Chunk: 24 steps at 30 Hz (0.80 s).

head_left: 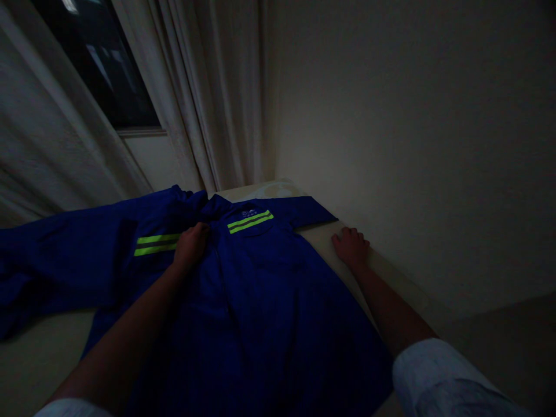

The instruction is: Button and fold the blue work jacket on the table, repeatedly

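Observation:
A blue work jacket [260, 289] with neon yellow stripes [249, 221] lies front-up on a pale table [391, 272]. One sleeve stretches out to the left. My left hand [191, 244] rests on the jacket's chest near the collar, fingers curled against the fabric by the front opening. My right hand [351, 246] lies flat on the bare table top just right of the jacket's folded right sleeve, fingers spread, holding nothing.
White curtains [208, 98] hang behind the table, with a dark window [99, 63] at the upper left. A plain wall [412, 145] runs close along the table's right edge. The room is dim.

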Motion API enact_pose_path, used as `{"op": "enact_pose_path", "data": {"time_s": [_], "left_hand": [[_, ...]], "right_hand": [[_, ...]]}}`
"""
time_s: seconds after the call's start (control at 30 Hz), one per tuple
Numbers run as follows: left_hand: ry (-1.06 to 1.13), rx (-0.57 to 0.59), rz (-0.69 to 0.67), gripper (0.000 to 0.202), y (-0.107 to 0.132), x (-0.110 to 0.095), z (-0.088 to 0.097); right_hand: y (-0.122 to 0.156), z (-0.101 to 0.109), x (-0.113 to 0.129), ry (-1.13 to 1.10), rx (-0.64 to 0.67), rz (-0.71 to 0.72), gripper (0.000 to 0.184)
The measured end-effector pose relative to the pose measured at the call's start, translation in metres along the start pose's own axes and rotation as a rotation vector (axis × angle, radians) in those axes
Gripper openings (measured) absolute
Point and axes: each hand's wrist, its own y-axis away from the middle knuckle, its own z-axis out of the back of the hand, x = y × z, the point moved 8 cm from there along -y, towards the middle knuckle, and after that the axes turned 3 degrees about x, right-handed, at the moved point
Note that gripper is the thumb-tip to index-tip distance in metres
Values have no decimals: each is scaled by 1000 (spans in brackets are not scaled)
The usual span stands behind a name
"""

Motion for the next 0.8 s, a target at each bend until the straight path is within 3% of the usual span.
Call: {"op": "enact_pose_path", "data": {"time_s": [0.8], "left_hand": [[-25,21,19,39,1,-4,4]], "right_hand": [[-2,-3,-1,0,13,-15,42]]}}
